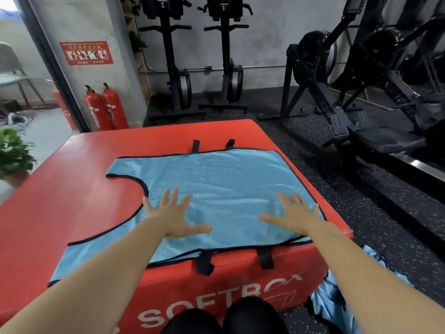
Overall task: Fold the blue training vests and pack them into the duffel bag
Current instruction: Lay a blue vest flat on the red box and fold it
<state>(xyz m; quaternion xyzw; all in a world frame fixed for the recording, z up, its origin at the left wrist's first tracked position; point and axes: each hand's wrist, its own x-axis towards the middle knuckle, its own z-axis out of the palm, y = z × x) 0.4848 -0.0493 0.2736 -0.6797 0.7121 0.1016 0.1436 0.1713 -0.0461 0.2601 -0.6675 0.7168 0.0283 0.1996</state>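
Note:
A light blue training vest (224, 179) with dark trim lies spread flat on top of a red soft box (72, 201). Its neck cut-out faces left and black straps stick out at the near and far edges. My left hand (172, 214) rests flat on the vest near the cut-out, fingers spread. My right hand (292, 216) presses flat on the vest's right part, close to the box's right edge. Neither hand holds anything. More blue vest fabric (337, 302) lies heaped on the floor at the lower right. No duffel bag is in view.
Two red fire extinguishers (107, 109) stand by the wall behind the box. Black rowing machines (361, 92) fill the back and right side on the speckled dark floor (361, 213). A potted plant (14, 153) sits at the left. My knees (224, 319) touch the box's front.

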